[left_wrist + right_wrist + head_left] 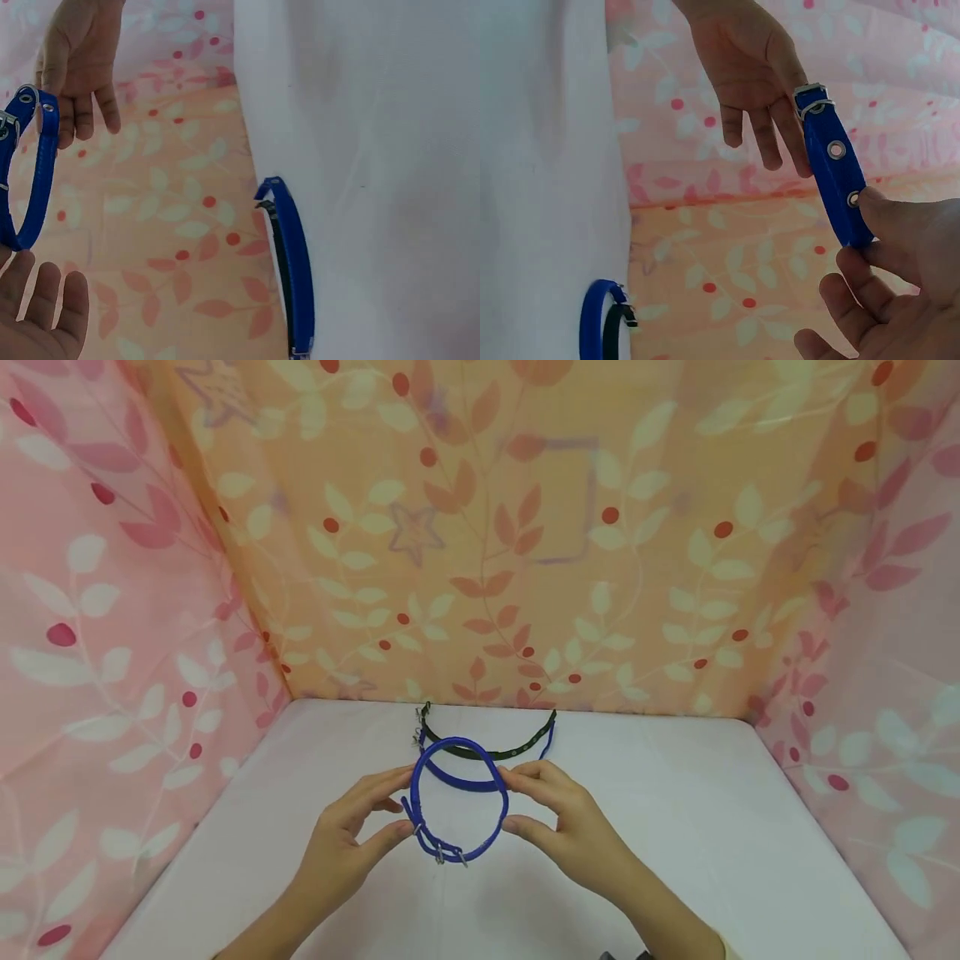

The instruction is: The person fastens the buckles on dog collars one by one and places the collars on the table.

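A blue buckled collar (458, 741), closed into a ring, is held up over the white table by both hands. My left hand (345, 831) pinches its left side between thumb and fingers, close to the metal buckle and rings at the lower left. On the opposite side, the thumb and fingers of my right hand (573, 827) pinch the band. Metal eyelets show along the collar (832, 176) in the right wrist view, with the right thumb beside one of them. In the left wrist view the buckle end of the collar (43, 165) faces the camera.
Behind the held collar, a second blue collar (465, 785) and a dark green collar (480, 755) lie curved on the white table (675, 827), near its far edge. Patterned cloth (480, 527) hangs at the back and both sides.
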`<state>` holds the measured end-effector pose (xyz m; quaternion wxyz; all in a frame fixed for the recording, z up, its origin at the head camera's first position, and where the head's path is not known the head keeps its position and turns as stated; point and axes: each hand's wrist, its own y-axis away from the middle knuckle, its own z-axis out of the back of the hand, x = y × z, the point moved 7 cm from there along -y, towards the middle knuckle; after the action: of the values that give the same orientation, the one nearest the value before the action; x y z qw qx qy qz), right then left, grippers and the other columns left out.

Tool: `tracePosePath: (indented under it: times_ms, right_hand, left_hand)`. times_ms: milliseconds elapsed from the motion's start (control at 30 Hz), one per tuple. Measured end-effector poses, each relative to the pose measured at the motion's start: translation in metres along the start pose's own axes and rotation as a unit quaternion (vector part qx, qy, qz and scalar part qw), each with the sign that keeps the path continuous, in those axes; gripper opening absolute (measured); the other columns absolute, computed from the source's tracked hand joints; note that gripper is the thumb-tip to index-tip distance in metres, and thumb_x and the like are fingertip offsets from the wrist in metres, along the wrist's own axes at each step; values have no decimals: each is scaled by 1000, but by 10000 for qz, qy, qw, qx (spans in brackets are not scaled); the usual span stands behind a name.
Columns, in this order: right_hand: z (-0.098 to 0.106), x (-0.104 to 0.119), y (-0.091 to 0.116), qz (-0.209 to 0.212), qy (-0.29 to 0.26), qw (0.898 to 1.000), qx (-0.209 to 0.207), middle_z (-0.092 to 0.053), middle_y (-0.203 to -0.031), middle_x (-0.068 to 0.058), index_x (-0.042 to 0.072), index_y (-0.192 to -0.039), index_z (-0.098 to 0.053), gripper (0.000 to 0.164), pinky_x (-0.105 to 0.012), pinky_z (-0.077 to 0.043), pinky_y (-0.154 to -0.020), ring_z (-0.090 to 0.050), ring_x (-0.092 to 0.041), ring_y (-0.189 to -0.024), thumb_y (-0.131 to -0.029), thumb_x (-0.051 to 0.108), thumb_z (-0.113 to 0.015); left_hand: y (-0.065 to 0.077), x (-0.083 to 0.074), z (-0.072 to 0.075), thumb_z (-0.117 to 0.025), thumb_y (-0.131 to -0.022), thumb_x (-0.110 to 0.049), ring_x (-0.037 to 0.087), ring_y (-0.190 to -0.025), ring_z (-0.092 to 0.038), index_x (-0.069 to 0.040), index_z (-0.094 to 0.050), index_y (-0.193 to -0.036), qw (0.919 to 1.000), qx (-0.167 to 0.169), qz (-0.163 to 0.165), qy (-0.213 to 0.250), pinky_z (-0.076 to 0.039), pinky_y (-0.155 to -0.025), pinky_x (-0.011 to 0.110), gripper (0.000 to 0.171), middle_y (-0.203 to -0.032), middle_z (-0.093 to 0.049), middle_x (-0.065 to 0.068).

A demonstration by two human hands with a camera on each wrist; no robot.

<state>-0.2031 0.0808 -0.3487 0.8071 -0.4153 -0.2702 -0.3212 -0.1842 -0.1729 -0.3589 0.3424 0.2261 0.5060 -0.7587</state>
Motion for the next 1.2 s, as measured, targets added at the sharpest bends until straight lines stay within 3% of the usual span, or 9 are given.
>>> tracePosePath:
  times_ms: [200,400,567,667,867,1200]
  right_hand:
    - [-26,-26,-14,-1203,-525,9912,141,-67,-120,12,27,-138,-62,49,-41,-52,-103,-61,-10,-115,-92,28,-79]
    - [-51,-55,-25,-1830,-1075,9772,72,-71,-116,5,18,-132,-65,43,-50,-50,-103,-64,-18,-113,-92,25,-79]
    - [-70,-69,-33,-2066,-1463,9674,83,-71,-116,-1,12,-130,-65,43,-43,-52,-99,-66,-26,-111,-91,22,-80]
    - [-80,-75,-37,-2113,-1506,9655,223,-71,-118,-3,10,-131,-65,45,-45,-52,-99,-65,-27,-112,-90,22,-81]
    - [-98,-90,-42,-2083,-1244,9685,552,-70,-121,-7,8,-133,-64,52,-57,-46,-103,-62,-27,-113,-87,21,-84]
    - [-117,-107,-49,-2135,-681,9733,497,-71,-115,-2,8,-130,-65,55,-51,-51,-100,-63,-23,-110,-81,16,-88]
  left_hand:
    - [5,33,10,-75,-93,-7,9,-121,-61,-19,-61,-142,9968,215,764,-97,-58,-90,25,52,-140,-64,0]
    - [5,61,21,-74,-95,-16,10,-111,-67,-20,-63,-139,9906,343,1303,-219,-59,-86,24,46,-131,-68,2]
    - [9,89,28,-74,-96,-24,18,-96,-75,-23,-63,-140,9787,541,1980,-98,-60,-85,26,45,-127,-69,7]
    - [12,103,32,-74,-96,-26,24,-98,-75,-20,-63,-140,9724,628,2245,-35,-59,-87,26,46,-127,-69,10]
    - [15,124,37,-74,-95,-28,22,-110,-70,-17,-64,-139,9658,796,2462,-156,-58,-87,23,46,-130,-69,10]
    - [17,151,39,-75,-94,-28,38,-122,-62,-14,-64,-139,9560,1105,2683,-433,-56,-86,21,48,-130,-69,12]
